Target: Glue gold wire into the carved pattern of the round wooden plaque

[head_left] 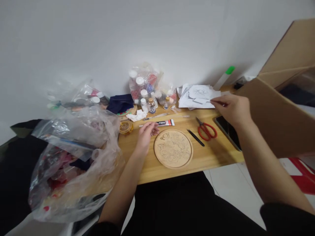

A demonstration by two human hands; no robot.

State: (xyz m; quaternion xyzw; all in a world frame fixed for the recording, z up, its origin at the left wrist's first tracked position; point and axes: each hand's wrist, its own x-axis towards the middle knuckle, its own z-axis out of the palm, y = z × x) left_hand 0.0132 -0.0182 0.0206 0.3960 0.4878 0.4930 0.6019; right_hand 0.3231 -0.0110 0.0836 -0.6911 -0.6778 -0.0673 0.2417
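Observation:
My left hand [145, 132] rests on the wooden table [211, 157], fingers loosely curled and holding nothing, just left of a round carved wooden plaque [173, 148] and below a B-7000 glue tube [165, 123]. My right hand [232, 108] reaches to the back right and pinches the edge of a pile of white printed papers [197, 95]. Red-handled scissors [206, 129] and black tweezers [195, 137] lie between the plaque and my right hand.
A large clear plastic bag [73, 164] of supplies fills the left. Small bottles [150, 105] and a bagged heap of jars stand at the back by the wall. A dark phone [227, 131] lies at the right edge, beside an open cardboard box [283, 108].

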